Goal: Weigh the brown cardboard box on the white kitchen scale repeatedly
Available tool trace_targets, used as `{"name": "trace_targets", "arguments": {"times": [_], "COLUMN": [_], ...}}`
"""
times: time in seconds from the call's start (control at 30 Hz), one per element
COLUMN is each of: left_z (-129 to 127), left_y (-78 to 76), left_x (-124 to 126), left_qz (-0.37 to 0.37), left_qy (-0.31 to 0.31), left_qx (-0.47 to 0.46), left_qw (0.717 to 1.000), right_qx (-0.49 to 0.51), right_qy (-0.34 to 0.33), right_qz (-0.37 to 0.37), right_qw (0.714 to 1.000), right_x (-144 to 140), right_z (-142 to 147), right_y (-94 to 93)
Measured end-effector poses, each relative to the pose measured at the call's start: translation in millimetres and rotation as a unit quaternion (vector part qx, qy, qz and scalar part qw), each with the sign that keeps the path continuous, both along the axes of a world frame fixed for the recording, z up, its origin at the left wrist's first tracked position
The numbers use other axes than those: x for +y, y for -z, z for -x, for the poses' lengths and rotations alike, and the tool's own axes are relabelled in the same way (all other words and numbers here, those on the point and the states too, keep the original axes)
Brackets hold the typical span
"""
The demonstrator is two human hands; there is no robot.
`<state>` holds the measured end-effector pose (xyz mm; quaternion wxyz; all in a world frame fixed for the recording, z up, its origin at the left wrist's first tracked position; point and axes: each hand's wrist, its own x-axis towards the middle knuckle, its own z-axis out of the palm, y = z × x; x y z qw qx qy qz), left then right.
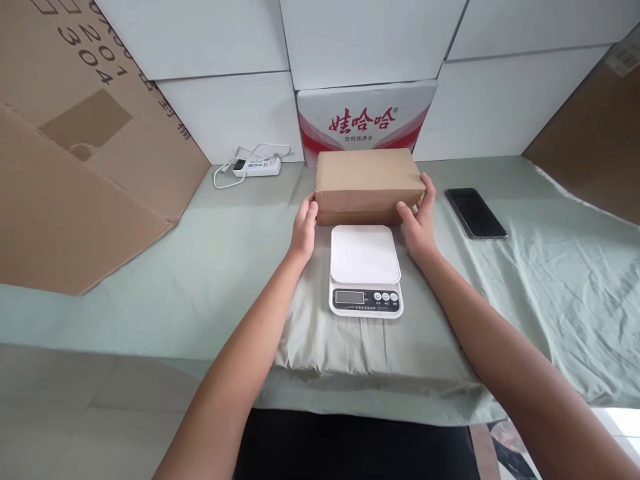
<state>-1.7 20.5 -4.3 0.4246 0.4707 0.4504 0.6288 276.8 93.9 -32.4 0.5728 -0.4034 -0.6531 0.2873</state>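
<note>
- Behind one digital kitchen scale: one cardboard box.
- My left hand and right hand clasp its two ends, fingers partly curled.
- Right of it: one smartphone.

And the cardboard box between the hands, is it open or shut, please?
Shut, it seems: the cardboard box has a flat top with no raised flap visible. Its far side is hidden.

A wrinkled pale green cloth covered the desk. On it stood a white scale, a brown box just behind, and a red-printed carton at the back; a dark phone lay to the right, a white corded device back left.
</note>
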Motion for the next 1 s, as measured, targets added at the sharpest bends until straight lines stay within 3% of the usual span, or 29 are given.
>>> {"name": "trace_targets", "arguments": {"times": [0.17, 0.43, 0.8, 1.0], "left_z": [2.4, 24.1, 8.9, 9.1], "left_y": [4.5, 9.0, 4.2, 3.6], "left_x": [4.4, 12.4, 3.1, 4.2], "left_qz": [0.005, 0.035, 0.022, 0.008], "left_qy": [0.003, -0.063, 0.025, 0.024], "left_qx": [0.006, 0.006, 0.031, 0.063], "left_qw": [1.0, 0.997, 0.999, 0.998], "right_qx": [-0.009, 0.024, 0.006, -0.003], "right_qy": [0.023, 0.056, -0.014, -0.023], "right_qz": [-0.01, 0.027, 0.035, 0.021], "right_qw": [1.0, 0.998, 0.999, 1.0], "right_x": [-2.4, -0.2, 3.0, 2.7], "right_z": [-5.1, -16.4, -17.9, -11.8], "right_y": [-1.8, 3.7, 2.3, -0.9]}}
